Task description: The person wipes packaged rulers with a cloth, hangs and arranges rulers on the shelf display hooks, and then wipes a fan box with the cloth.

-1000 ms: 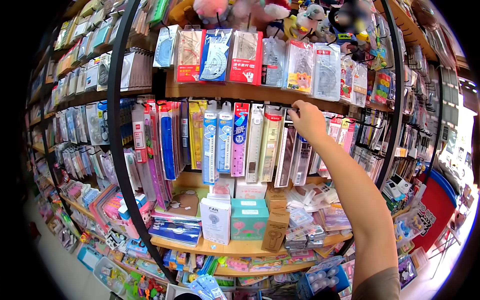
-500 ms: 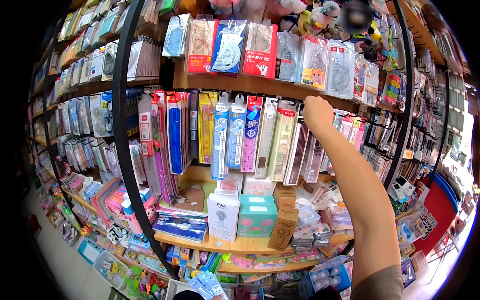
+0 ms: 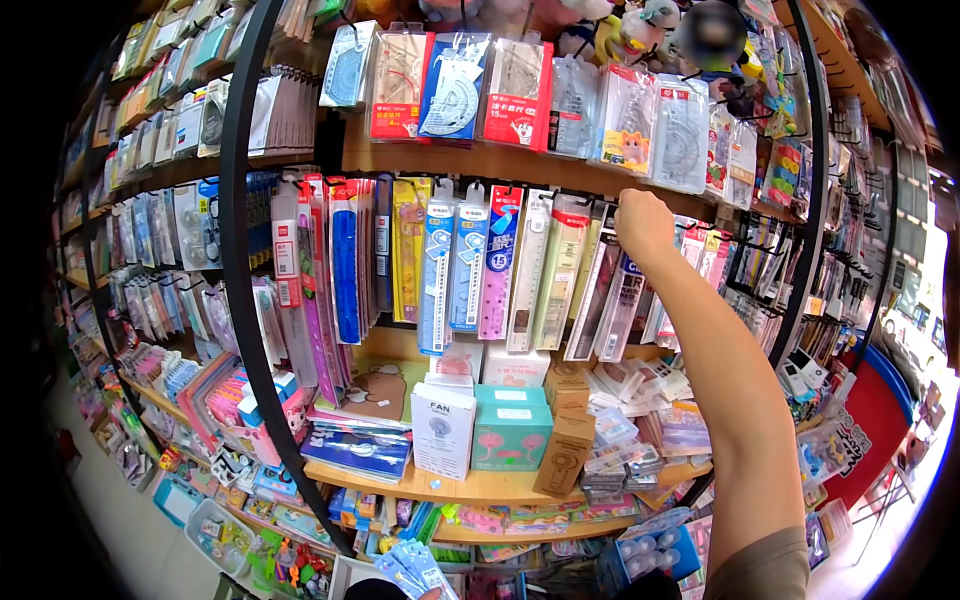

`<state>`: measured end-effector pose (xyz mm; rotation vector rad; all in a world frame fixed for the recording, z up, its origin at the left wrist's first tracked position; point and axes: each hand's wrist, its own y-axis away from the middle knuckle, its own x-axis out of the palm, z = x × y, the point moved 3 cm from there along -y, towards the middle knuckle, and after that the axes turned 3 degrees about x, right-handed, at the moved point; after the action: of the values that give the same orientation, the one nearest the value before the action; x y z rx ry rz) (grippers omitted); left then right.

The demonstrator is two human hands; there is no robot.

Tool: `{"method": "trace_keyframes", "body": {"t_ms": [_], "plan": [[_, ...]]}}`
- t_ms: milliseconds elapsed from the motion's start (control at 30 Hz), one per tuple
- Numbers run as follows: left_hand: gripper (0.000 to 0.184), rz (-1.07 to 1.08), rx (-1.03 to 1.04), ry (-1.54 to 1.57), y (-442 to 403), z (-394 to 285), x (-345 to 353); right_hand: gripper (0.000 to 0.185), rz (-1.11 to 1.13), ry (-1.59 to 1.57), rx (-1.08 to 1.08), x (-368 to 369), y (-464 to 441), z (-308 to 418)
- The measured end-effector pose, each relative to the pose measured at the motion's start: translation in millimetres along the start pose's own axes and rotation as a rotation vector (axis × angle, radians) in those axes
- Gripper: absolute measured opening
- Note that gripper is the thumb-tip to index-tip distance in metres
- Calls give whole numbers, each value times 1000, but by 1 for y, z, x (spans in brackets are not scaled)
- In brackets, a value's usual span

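My right hand (image 3: 642, 226) is closed at the top of the hanging row, by a hook; what its fingers grip is hidden. Just below it hang clear ruler packs, one dark and white (image 3: 626, 305). To their left are a pale green ruler pack (image 3: 562, 275), a purple ruler pack (image 3: 499, 265) and two blue ruler packs (image 3: 436, 280). At the bottom edge, my left hand (image 3: 432, 593) shows only a bit of a finger, closed on several blue-and-white packets (image 3: 412, 568) that are fanned out.
Protractor and ruler sets (image 3: 455, 95) hang above. Beneath the row, a wooden shelf (image 3: 430, 487) bears a white fan box (image 3: 442, 430), a green box (image 3: 511, 430) and brown boxes (image 3: 566, 455). Black posts (image 3: 238, 190) frame the rack on both sides.
My right hand has shifted very slightly to the right, staying closed at the hook. The ruler packs under it have swung and tilted a little. My left hand still holds the packets.
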<state>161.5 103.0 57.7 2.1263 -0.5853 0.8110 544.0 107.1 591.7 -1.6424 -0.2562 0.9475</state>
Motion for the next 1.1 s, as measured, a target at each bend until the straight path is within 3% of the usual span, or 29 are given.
{"method": "trace_keyframes", "body": {"t_ms": [333,600,700,800,933,1100], "plan": [[34,28,7,-22,3,0,4,20,158,-105,69,-21,3,-3],[35,35,-2,-34,0,1,1,21,139,-126,146,-4,-2,-4],[33,28,-9,-33,-1,0,0,21,-178,61,2,-15,5,5],[32,30,-7,-29,4,-1,2,22,-388,-97,-191,-30,3,22],[32,29,-13,-30,8,-5,7,22,-62,-129,-169,-18,1,44],[32,54,13,-21,15,-9,14,12,32,74,-276,-9,2,59]]}}
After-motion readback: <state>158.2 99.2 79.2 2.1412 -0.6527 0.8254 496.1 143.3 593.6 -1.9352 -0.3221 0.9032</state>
